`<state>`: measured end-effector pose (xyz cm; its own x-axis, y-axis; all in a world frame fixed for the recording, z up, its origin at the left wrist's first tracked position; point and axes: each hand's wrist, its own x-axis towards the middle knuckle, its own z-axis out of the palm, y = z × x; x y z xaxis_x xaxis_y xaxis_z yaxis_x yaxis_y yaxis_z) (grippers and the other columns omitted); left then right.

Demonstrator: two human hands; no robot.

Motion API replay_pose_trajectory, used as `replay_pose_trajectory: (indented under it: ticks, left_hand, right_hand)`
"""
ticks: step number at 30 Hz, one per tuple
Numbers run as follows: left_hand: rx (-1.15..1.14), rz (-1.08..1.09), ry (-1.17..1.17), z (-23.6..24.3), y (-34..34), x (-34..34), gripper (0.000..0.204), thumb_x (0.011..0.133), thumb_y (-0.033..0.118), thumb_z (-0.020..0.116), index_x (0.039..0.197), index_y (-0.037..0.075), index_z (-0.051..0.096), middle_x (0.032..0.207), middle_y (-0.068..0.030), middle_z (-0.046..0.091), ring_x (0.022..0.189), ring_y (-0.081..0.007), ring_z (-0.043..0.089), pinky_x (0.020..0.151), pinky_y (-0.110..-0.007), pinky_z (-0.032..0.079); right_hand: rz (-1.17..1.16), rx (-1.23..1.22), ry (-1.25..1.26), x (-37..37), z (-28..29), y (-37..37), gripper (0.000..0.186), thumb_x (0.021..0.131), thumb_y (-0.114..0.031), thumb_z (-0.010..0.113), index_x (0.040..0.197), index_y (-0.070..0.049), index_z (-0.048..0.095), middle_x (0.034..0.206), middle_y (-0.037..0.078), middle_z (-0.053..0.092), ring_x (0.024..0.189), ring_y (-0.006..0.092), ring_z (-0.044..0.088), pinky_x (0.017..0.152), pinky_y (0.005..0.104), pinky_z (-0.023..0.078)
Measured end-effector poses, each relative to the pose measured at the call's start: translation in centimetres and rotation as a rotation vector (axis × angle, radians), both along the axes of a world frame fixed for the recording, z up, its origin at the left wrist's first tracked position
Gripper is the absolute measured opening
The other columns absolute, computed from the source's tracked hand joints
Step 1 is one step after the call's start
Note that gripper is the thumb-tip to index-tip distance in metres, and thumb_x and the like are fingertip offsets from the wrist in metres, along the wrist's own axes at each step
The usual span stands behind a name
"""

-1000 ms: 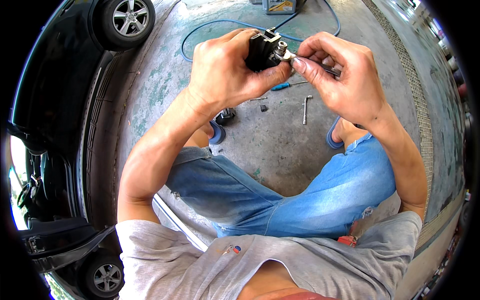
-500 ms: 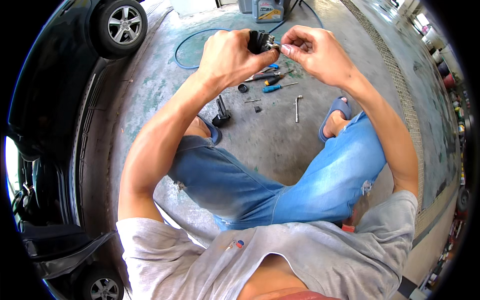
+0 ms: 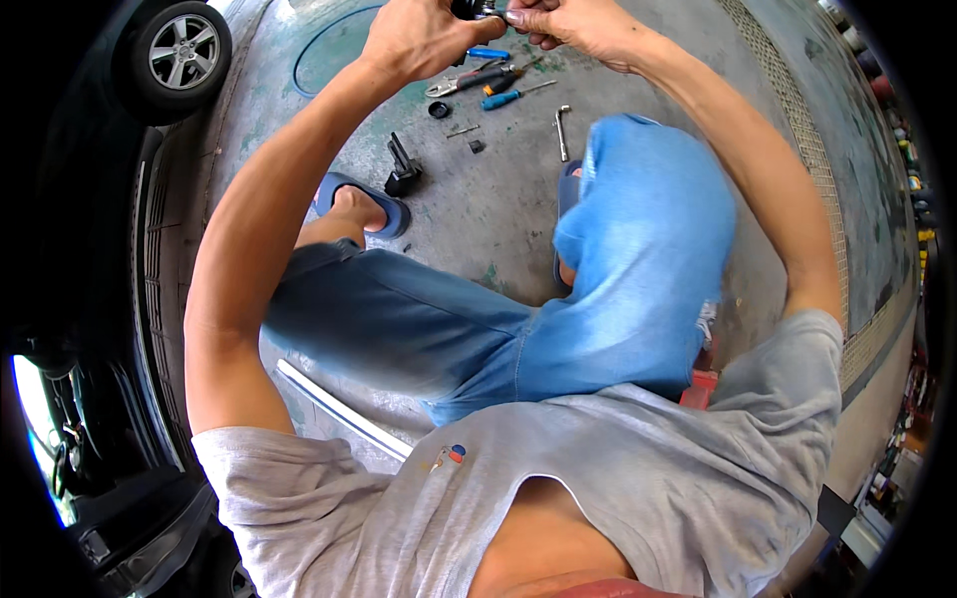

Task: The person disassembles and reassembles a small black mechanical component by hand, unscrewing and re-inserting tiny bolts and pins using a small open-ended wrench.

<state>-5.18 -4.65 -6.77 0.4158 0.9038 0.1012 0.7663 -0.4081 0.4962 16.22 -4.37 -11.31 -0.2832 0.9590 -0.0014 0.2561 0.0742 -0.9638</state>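
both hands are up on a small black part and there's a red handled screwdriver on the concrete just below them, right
Nearly. The head view shows the left hand and right hand together on the small black part, but the screwdriver on the concrete floor below them has a blue handle with an orange collar, not a red one.

A small black part, seemingly metal with a silvery bit on its right side, is held up at the very top edge of the view, raised high above the concrete floor. Only its lower portion shows; the rest is cut off by the frame, so its full shape cannot be told. The left hand wraps around it from the left, gripping it firmly. The right hand meets it from the right, fingertips pinched against the silvery end. Both hands touch the part, close together
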Motion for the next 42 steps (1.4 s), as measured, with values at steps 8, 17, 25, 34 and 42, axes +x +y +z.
replay_pose_trajectory:
  ticks: [8, 17, 25, 34, 42]
  left_hand:
    - [0.041, -0.052, 0.241, -12.8, 4.9, 1.9, 0.068, 0.079, 0.065, 0.071, 0.093, -0.001, 0.076, 0.083, -0.0226, 0.074, 0.081, -0.0401, 0.073, 0.078, -0.046, 0.059]
    - [-0.274, -0.081, 0.402, -24.4, 7.4, 0.2, 0.063, 0.078, 0.063, 0.071, 0.092, 0.002, 0.078, 0.098, -0.0237, 0.076, 0.094, -0.0386, 0.074, 0.086, -0.046, 0.059]
    - [-0.403, -0.011, 0.332, -29.6, 6.0, 0.2, 0.066, 0.077, 0.062, 0.073, 0.094, -0.002, 0.077, 0.099, -0.0278, 0.074, 0.097, -0.0437, 0.072, 0.087, -0.049, 0.058]
    - [-0.604, 0.213, 0.221, -32.4, 2.6, -0.1, 0.068, 0.075, 0.062, 0.074, 0.09, -0.005, 0.076, 0.09, -0.0287, 0.074, 0.091, -0.0432, 0.073, 0.087, -0.049, 0.057]
    - [-0.685, 0.277, 0.216, -33.9, 1.9, 0.4, 0.068, 0.075, 0.061, 0.073, 0.099, -0.002, 0.078, 0.098, -0.0313, 0.073, 0.099, -0.0443, 0.072, 0.094, -0.049, 0.056]
  right_hand:
    - [-0.04, -0.083, 0.138, 1.6, -13.9, 2.1, 0.016, 0.098, -0.012, 0.072, 0.105, 0.003, 0.069, 0.09, 0.008, 0.073, 0.081, 0.0148, 0.069, 0.076, 0.0306, 0.058]
    - [0.022, -0.343, 0.055, -1.5, -27.5, 4.3, 0.015, 0.1, -0.006, 0.067, 0.109, 0.005, 0.07, 0.097, 0.011, 0.075, 0.089, 0.0174, 0.073, 0.08, 0.0302, 0.06]
    - [0.164, -0.434, -0.273, -1.0, -30.5, 4.6, 0.022, 0.088, -0.008, 0.072, 0.109, 0.001, 0.074, 0.093, 0.01, 0.078, 0.081, 0.0165, 0.071, 0.075, 0.0324, 0.056]
    - [0.363, -0.311, -0.423, -1.3, -31.1, 4.3, 0.02, 0.083, -0.01, 0.075, 0.101, -0.003, 0.076, 0.092, 0.013, 0.078, 0.089, 0.0254, 0.074, 0.082, 0.0369, 0.056]
    - [0.483, -0.285, -0.432, -0.7, -31.1, 5.0, 0.017, 0.083, -0.007, 0.075, 0.098, -0.001, 0.073, 0.086, 0.014, 0.076, 0.085, 0.0264, 0.074, 0.077, 0.037, 0.056]
